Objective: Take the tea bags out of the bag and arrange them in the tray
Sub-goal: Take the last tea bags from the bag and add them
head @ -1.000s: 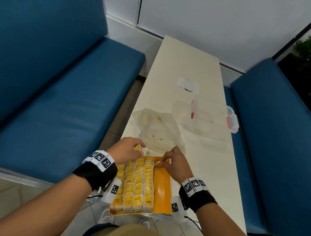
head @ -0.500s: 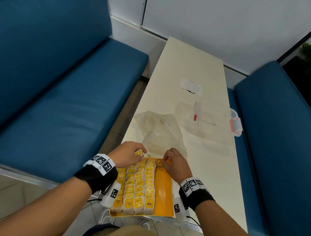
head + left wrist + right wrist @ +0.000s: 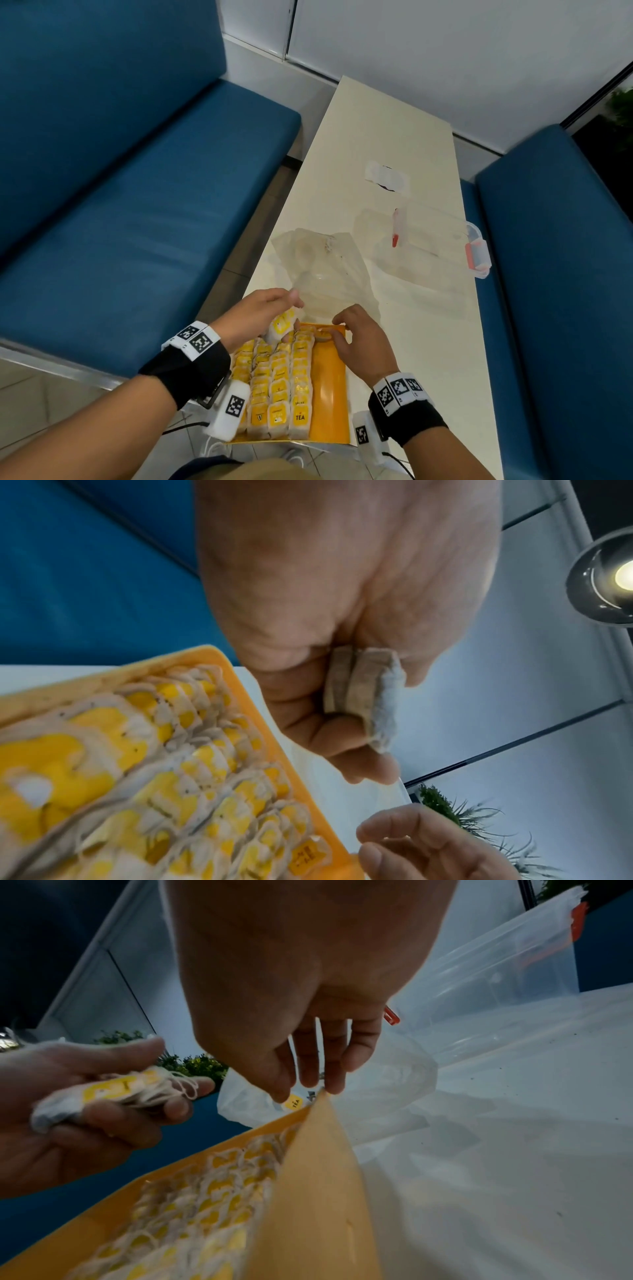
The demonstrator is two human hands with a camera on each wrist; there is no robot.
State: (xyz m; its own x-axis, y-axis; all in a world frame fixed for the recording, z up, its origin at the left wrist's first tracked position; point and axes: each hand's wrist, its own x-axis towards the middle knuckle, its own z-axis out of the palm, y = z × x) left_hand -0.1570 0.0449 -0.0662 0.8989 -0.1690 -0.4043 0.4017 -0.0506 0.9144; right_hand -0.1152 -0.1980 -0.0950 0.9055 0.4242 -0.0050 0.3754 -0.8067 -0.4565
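Note:
An orange tray [image 3: 329, 394] at the table's near end holds several rows of yellow-tagged tea bags [image 3: 278, 383]. My left hand [image 3: 260, 315] hovers over the tray's far left corner and grips a couple of tea bags [image 3: 280, 327], seen edge-on in the left wrist view [image 3: 363, 696] and with loose strings in the right wrist view [image 3: 113, 1093]. My right hand [image 3: 359, 339] is at the tray's far end. Its fairly straight fingers [image 3: 329, 1069] touch a single tea bag [image 3: 322, 334] whose tag [image 3: 294, 1102] shows. The crumpled clear plastic bag [image 3: 329, 267] lies just beyond the tray.
A clear lidded container [image 3: 442, 246] with a red latch sits on the table's right side, a white paper scrap [image 3: 387, 174] farther back. Blue benches [image 3: 137, 205] flank the narrow cream table [image 3: 411, 342]. The tray [image 3: 315, 1191] overhangs the near edge.
My left hand has lifted slightly and turned, so the tea bags it holds show more. My right hand stays at the tray's far end.

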